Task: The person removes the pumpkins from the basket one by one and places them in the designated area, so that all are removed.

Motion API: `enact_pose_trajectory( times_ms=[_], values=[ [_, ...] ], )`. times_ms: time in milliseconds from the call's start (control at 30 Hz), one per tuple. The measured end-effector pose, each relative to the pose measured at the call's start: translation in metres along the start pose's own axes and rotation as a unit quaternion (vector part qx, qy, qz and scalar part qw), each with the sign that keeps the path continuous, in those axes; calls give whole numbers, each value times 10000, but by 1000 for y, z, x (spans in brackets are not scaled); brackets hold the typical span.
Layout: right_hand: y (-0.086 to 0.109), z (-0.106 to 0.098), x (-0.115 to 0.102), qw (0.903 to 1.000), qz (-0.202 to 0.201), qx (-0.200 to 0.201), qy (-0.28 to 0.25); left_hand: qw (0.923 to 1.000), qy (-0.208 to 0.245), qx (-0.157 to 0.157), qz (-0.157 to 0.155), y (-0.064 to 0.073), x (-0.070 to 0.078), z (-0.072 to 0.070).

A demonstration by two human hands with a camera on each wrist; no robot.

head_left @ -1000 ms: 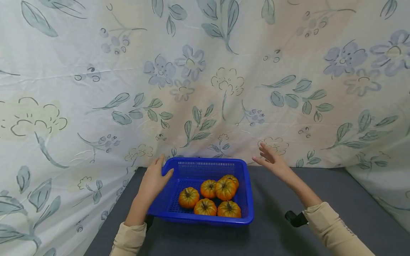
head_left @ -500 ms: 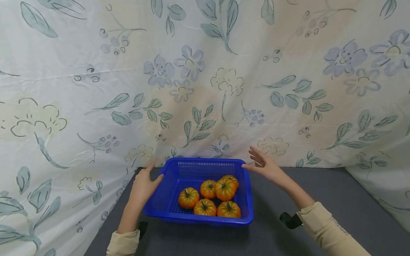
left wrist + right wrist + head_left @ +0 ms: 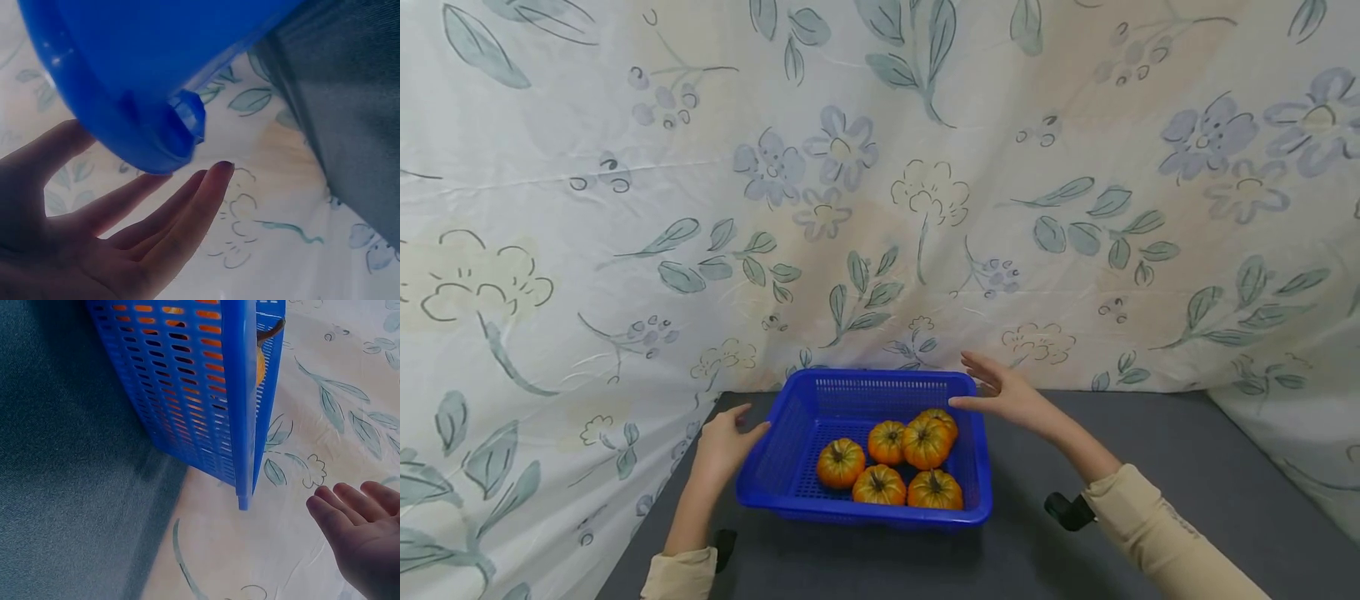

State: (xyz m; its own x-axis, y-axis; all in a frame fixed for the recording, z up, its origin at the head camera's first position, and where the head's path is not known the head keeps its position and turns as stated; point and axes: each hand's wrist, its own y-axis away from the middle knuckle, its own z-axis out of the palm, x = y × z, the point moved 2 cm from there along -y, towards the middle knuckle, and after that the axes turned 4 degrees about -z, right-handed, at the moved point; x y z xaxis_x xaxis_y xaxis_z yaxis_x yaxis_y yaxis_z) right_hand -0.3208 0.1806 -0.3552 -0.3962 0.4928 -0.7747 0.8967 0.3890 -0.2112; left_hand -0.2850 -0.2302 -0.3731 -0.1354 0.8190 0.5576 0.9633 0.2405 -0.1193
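L hand & R hand loosely spread, gripping nothing; basket w/ 6 pumpkins btwn; L contact unclear.

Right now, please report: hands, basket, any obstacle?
Left hand beside blue basket, contact unclear. Right hand near its right side, holding nothing. Six pumpkins inside. No obstacle seen.

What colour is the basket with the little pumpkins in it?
The basket is a deep, plain blue; it shows best in the head view.
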Motion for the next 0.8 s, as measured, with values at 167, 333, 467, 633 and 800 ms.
enact_pose_trajectory(
  times_ms=[167, 333, 467, 633, 800],
  values=[
    [-4, 5, 0, 9997, -135, -195, 34, 9997, 138, -172, -58, -3, -8, 1],
    [-7, 11, 1, 9987, -252, -434, -15, 9969, 600, -472, -167, -5, -15, 3],
    [-9, 16, -1, 9974, -393, -610, -8, 9947, 793, -606, -237, -5, -19, 4],
    [-9, 22, 0, 9963, -415, -752, 65, 9908, 1076, -767, -278, -6, -26, 8],
    [-7, 27, -3, 9958, -243, -885, 70, 9843, 1449, -947, -340, -6, -32, 11]
  ],
)
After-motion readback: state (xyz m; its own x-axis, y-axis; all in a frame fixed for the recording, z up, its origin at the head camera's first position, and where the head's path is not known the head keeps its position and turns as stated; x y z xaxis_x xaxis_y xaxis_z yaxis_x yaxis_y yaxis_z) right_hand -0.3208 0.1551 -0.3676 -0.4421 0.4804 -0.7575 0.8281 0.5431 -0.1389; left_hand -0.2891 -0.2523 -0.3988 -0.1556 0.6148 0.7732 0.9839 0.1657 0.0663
